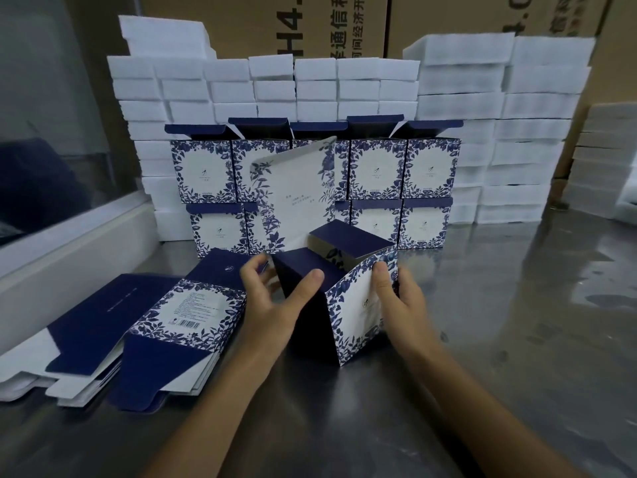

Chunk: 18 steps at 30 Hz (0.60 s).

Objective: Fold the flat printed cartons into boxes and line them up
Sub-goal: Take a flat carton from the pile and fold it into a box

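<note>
Hands at frame centre, both on one half-formed blue-and-white floral printed carton [348,298] standing on the brushed steel table [517,339]. Left hand [275,305] at 9 o'clock of the carton: thumb lies over the top edge of its dark navy side panel, fingers [256,274] curled round behind toward an inner flap, so it grasps the carton. Right hand [400,298] at 3 o'clock: thumb pressed on the white floral front face, fingers wrapped round the right edge, grasping the same carton. Carton top is open; a navy flap [351,238] stands up at its 12 o'clock, and a long white lid panel with blue botanical print [296,191] rises tilted behind that.

At 9 o'clock of the hands, a stack of flat unfolded navy and floral cartons [186,315] lies on the table, the top one showing a barcode, more flat sheets fanned out beneath to the left.

At 12 o'clock, folded floral boxes with navy lid flaps raised [375,167] stand in two tiers, side by side, touching. Behind and on both sides of them, stacked white foam blocks [465,98] form a wall. Brown corrugated shipping cartons with black printed characters [310,25] stand behind the foam. Pale ledge [69,257] runs along the table at 10 o'clock.
</note>
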Each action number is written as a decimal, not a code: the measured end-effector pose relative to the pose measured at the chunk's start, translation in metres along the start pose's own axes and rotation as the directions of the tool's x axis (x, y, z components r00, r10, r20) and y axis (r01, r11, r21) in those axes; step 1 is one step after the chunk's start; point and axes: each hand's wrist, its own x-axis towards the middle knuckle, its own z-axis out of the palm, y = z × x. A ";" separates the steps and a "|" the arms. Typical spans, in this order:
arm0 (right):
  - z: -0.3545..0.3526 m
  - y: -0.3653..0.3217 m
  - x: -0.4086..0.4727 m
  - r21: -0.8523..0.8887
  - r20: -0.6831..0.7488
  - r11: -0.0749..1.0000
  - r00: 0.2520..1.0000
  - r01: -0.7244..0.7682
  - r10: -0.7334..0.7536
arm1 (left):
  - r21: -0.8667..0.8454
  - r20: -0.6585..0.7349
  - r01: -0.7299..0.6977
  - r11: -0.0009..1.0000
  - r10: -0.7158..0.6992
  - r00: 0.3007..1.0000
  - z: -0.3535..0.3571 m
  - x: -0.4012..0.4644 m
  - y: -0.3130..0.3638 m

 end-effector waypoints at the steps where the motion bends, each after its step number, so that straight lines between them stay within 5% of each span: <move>1: 0.000 0.001 0.000 0.020 0.005 1.000 1.000 -0.021 0.021 | -0.014 0.037 0.003 1.000 -0.003 0.999 -0.001 0.001 0.000; 8: -0.001 0.010 0.006 -0.032 -0.148 0.998 0.988 -0.053 0.048 | 0.139 0.001 -0.065 0.988 0.065 0.998 -0.002 0.000 -0.005; 11: -0.004 0.008 0.007 -0.059 -0.216 0.998 0.976 -0.021 0.008 | 0.073 0.007 -0.014 0.997 0.013 1.000 -0.006 0.001 -0.005; 18: 0.000 0.001 0.002 0.198 0.042 0.979 0.999 -0.041 0.034 | 0.145 -0.158 0.067 0.987 -0.044 0.986 -0.009 0.006 -0.007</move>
